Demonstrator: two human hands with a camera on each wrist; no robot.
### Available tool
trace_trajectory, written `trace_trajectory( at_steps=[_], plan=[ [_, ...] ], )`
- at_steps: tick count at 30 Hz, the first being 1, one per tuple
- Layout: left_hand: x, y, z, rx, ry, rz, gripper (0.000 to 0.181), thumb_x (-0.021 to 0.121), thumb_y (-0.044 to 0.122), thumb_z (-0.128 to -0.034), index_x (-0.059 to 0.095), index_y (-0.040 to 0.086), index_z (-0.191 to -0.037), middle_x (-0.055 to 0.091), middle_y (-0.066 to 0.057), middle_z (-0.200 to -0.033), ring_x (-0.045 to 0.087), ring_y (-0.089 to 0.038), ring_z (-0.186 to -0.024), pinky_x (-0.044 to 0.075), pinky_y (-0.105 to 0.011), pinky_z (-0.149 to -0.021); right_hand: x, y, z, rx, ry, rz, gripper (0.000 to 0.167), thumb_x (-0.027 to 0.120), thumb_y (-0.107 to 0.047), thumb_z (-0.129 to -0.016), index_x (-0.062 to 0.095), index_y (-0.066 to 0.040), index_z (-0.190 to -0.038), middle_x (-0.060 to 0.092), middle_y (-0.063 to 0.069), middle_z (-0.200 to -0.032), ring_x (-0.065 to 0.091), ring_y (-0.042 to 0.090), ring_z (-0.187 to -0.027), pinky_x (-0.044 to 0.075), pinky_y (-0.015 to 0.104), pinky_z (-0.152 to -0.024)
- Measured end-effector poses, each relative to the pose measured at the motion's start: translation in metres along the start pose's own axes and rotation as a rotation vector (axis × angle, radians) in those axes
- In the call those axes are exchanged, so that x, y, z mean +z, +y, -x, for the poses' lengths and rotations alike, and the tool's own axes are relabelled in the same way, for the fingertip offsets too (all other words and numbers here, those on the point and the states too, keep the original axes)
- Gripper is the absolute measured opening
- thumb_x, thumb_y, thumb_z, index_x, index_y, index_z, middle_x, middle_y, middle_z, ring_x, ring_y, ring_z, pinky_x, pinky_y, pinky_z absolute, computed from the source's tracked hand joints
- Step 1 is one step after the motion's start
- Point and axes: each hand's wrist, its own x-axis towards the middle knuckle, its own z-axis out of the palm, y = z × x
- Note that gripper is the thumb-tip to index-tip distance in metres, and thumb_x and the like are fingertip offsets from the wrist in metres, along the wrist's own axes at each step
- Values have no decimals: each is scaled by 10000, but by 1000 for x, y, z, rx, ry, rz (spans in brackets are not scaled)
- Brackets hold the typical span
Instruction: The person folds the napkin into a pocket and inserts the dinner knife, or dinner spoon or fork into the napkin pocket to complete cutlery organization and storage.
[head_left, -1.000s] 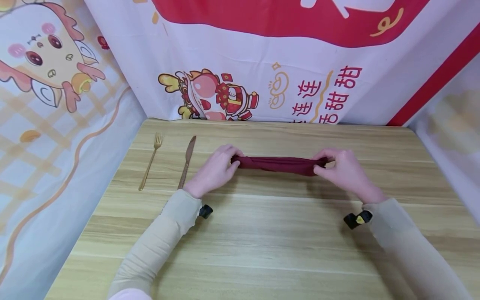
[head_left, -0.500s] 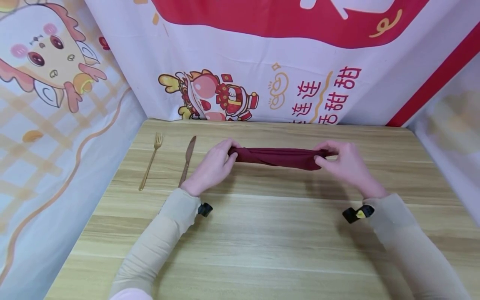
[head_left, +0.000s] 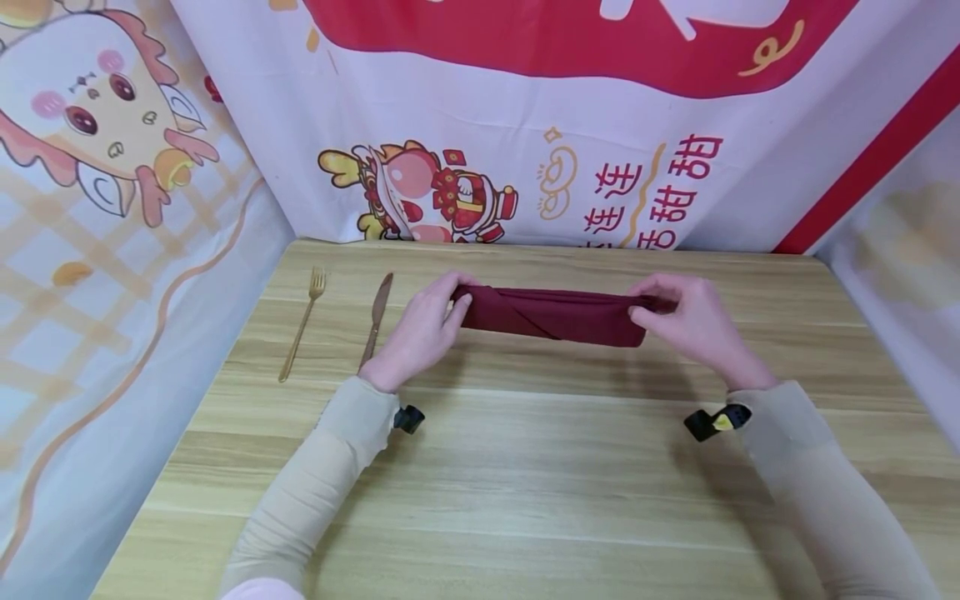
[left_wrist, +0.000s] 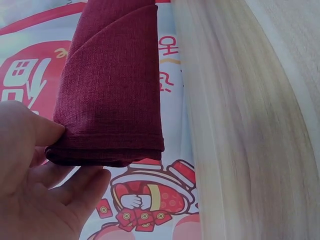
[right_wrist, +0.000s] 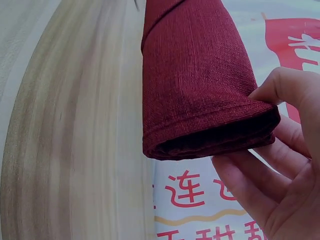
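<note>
A dark red cloth napkin (head_left: 555, 315), folded into a long flat strip, is stretched level between both hands above the table. My left hand (head_left: 429, 329) pinches its left end between thumb and fingers. At the other end, my right hand (head_left: 693, 329) pinches the upper corner, and the lower edge hangs free. Close up in the left wrist view, the napkin (left_wrist: 112, 85) shows a slanting fold line and stacked layers at its end. The right wrist view shows the napkin's (right_wrist: 200, 85) layered end with a dark gap inside.
A gold fork (head_left: 306, 321) lies at the table's far left. Between it and my left hand lies a copper-coloured knife (head_left: 377, 312), its handle end partly hidden by the wrist. A printed cloth (head_left: 570, 125) hangs behind the wooden table (head_left: 540, 467).
Both hands have raised the napkin and shifted it slightly away from me. Its front face has turned more into view, showing the diagonal fold. Fork and knife have stayed put.
</note>
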Motion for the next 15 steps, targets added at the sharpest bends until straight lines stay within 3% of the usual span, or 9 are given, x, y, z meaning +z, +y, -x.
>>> trace_trajectory(
  at_steps=[15],
  plan=[
    [1,-5,2,-16,-35,28,221,499,144,-1081,615,88,-1261,645,-50,-1235,587,-171,-1131,475,-380,-974,3,7,-4,69,-85,-38,131,738,-147,-917,762,-113,-1041,727,43,-980,644,201,-852,475,250,-696]
  ],
)
